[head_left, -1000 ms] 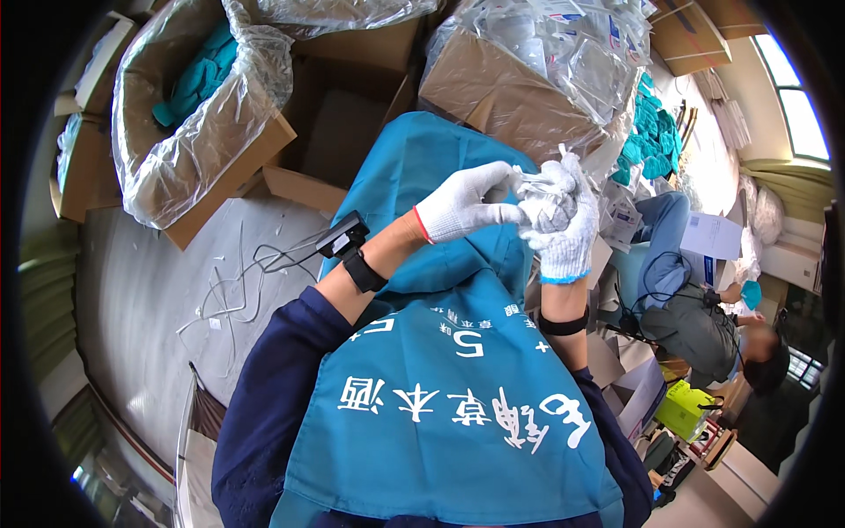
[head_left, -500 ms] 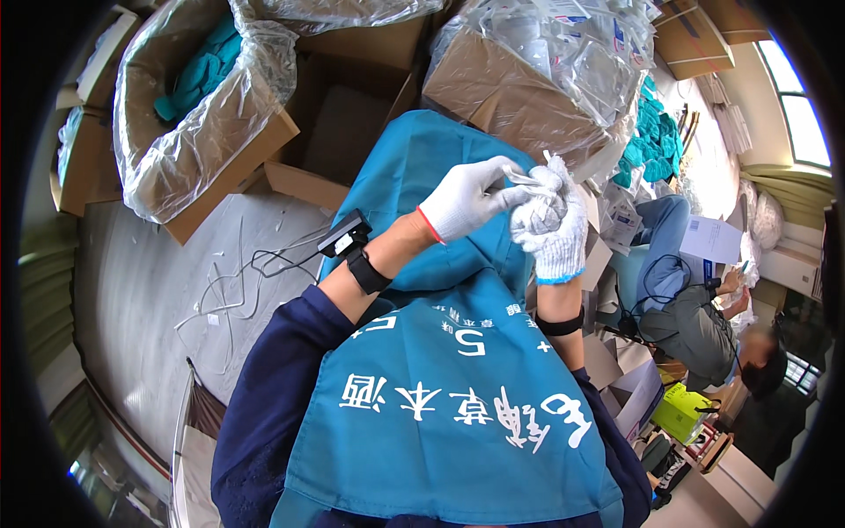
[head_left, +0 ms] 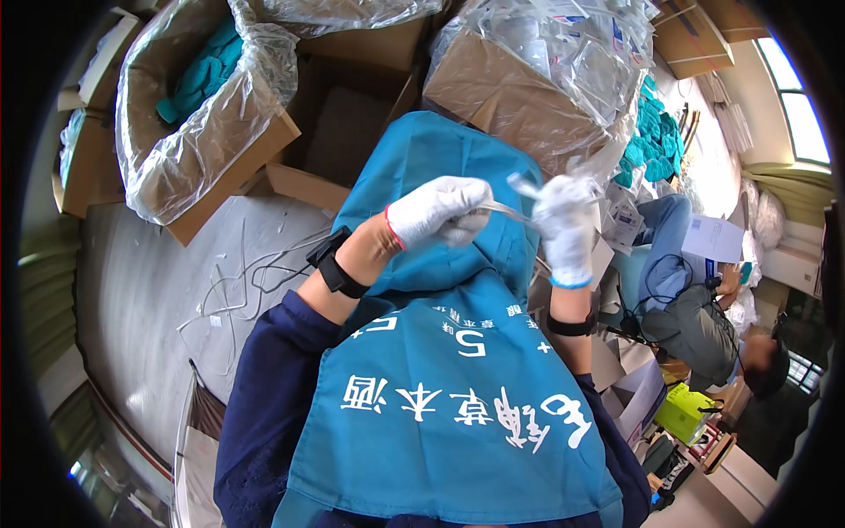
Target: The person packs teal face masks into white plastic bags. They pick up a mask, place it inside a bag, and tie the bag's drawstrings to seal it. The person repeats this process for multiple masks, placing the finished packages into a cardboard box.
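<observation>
My left hand, in a white knit glove with a red cuff, is closed on one end of a thin white strip. The strip runs straight across to my right hand, which wears a white knit glove with a blue cuff. Motion smears the right fingers, but the strip leads into them. A loose pale end of it sticks up beside those fingers. Both hands are held up over the blue apron with white lettering that covers my lap.
Ahead on the left, a plastic-lined carton holds teal gloves. Ahead stands another carton full of clear packets. Teal items are heaped beyond it. A person sits at the right. Cables lie on the floor.
My hands have drawn apart, the left moving left and nearer to me. The strip, bunched up at my right hand before, now stretches between both hands.
</observation>
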### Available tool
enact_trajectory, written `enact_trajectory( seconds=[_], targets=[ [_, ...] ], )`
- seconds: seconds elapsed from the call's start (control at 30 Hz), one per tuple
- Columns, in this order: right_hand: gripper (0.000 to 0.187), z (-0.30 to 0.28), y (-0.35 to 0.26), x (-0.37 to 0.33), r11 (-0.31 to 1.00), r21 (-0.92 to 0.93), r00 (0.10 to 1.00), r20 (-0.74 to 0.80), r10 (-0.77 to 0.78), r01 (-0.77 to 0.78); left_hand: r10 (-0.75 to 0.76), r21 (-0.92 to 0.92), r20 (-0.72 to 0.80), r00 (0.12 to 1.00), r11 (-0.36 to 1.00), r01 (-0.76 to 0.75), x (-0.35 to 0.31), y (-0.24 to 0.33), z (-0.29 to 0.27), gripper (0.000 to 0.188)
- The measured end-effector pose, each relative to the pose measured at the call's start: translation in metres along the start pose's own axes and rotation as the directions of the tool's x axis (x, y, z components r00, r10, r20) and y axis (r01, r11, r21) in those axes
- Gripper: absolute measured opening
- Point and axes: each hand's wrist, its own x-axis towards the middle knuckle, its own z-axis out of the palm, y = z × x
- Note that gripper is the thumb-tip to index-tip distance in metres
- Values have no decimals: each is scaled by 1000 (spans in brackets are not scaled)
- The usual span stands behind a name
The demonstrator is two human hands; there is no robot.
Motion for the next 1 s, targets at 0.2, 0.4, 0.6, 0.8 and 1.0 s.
enact_trajectory(
  seconds=[0.2, 0.4, 0.6, 0.8, 1.0],
  targets=[
    [19, 19, 24, 2, -129, -919, 849, 394, -353, 372, 61, 371, -289, 955, 927, 53, 4, -3, 6, 18],
    [10, 24, 54, 17, 138, -905, 784, 263, -563, 403, 248, 492, -459, 853, 871, 11, 20, -21, 17, 15],
    [12, 46, 46, -1, 771, -563, 932, 0, -362, 299, 374, 758, -283, 883, 651, -33, 21, -28, 4, 24],
    [15, 36, 30, -30, 864, 445, 962, 237, 138, -233, 152, 505, -175, 973, 862, -44, -11, -9, 26, 29],
    [17, 78, 4, -91, 543, 689, 872, 308, 381, -481, -59, 436, -2, 998, 898, 54, -68, 5, 34, 28]
  ],
)
